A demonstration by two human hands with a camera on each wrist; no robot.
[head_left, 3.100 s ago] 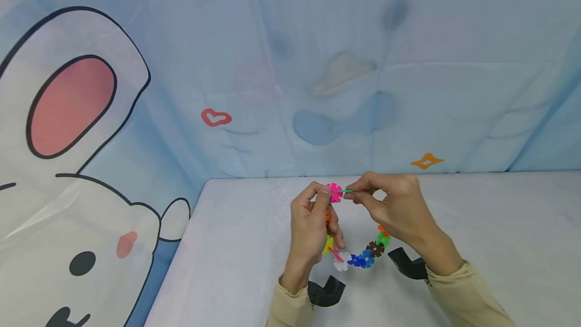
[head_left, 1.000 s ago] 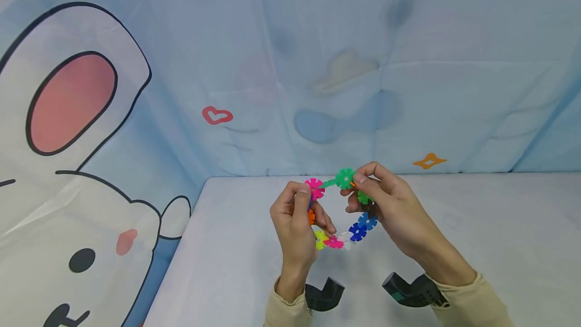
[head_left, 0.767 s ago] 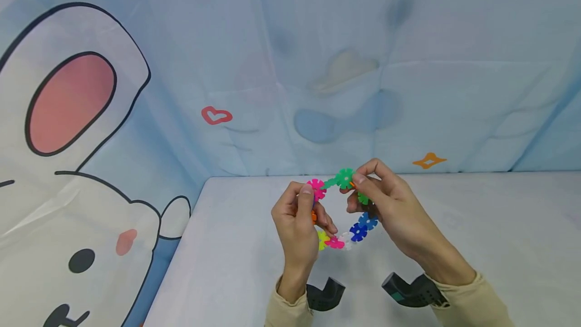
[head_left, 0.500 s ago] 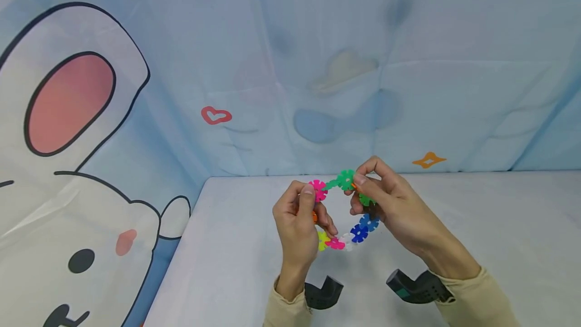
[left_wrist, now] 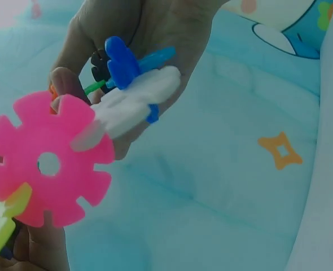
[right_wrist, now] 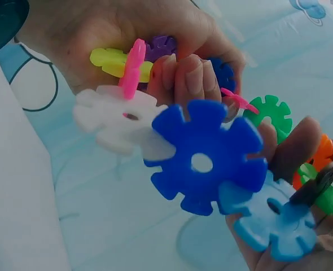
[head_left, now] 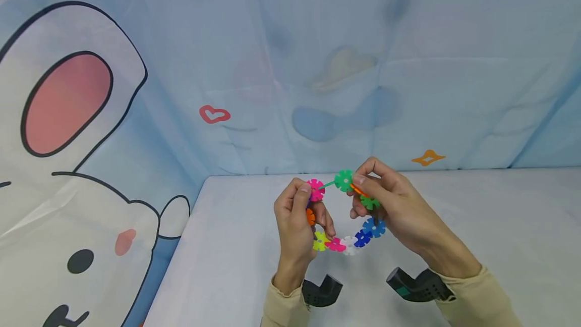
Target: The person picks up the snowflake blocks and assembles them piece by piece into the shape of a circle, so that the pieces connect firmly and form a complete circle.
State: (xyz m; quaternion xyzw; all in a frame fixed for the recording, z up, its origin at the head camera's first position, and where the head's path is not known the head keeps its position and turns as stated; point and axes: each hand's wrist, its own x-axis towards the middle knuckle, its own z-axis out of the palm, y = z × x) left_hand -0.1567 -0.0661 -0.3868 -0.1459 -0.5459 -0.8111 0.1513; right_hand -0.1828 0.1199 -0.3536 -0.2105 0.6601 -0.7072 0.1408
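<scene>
Slotted plastic snowflake discs form a ring held up between both hands. My left hand [head_left: 295,221] pinches its left side by a pink disc [head_left: 316,190], thumb and index on it. My right hand [head_left: 395,206] pinches an orange disc [head_left: 359,190] between thumb and fingers, beside a green disc [head_left: 343,180]. A thin green piece, seen edge-on, spans from the pink disc to that green one. Along the bottom hang a yellow disc [head_left: 320,241], a white disc [head_left: 349,245] and a dark blue disc [right_wrist: 203,161]. The right fingers partly hide a brown disc [right_wrist: 316,183].
A white-covered table [head_left: 227,266] lies beneath the hands. Behind it hangs a blue cloth backdrop [head_left: 272,64] with a printed rabbit at the left. Black camera mounts [head_left: 322,290] sit at both wrists.
Earlier the right hand held a thin green piece at the pink disc; now it pinches the orange disc, with green pieces bridging the gap. Lately the hands have barely shifted; the green pieces have turned slightly.
</scene>
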